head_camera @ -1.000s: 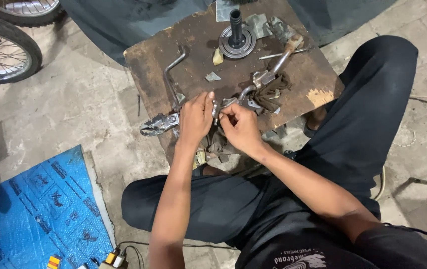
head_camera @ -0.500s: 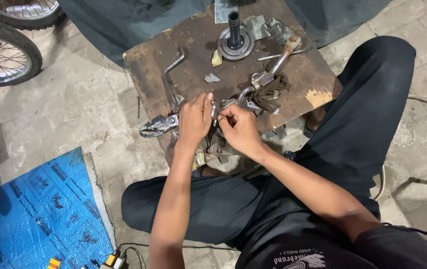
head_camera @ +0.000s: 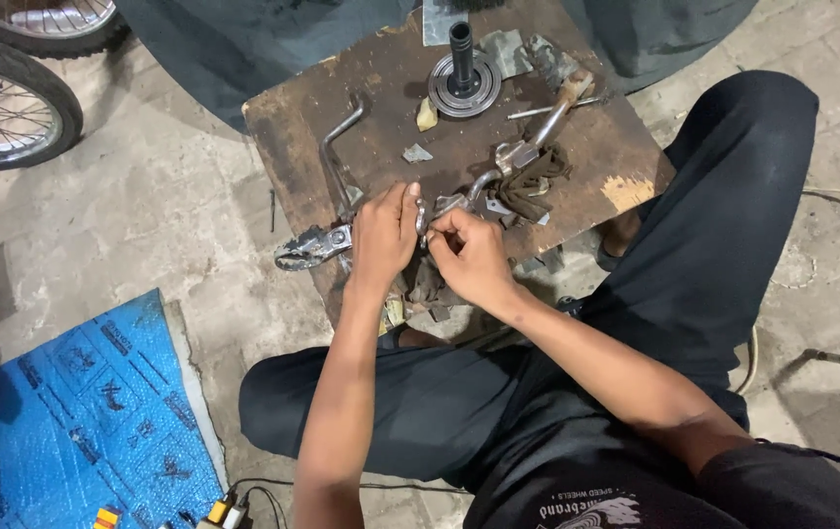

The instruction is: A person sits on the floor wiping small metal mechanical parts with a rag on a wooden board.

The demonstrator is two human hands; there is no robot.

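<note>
Hands were met at the near edge of the board (head_camera: 381,88). The left hand (head_camera: 384,238) was closed over a metal part (head_camera: 314,246), whose middle was hidden. The right hand (head_camera: 472,257) was pinched narrow on a small piece (head_camera: 423,214), too covered to identify. A wheel (head_camera: 8,108) was cut off at the left.

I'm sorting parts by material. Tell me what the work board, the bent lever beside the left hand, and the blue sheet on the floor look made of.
Work board: looks like wood, dark and oil-stained, with a pale chipped patch at one edge.
Bent lever: seemingly steel, with a dull grey metallic sheen.
Blue sheet: probably plastic tarpaulin, glossy and crinkled.
Left hand: rests near the lever's lower end.
</note>
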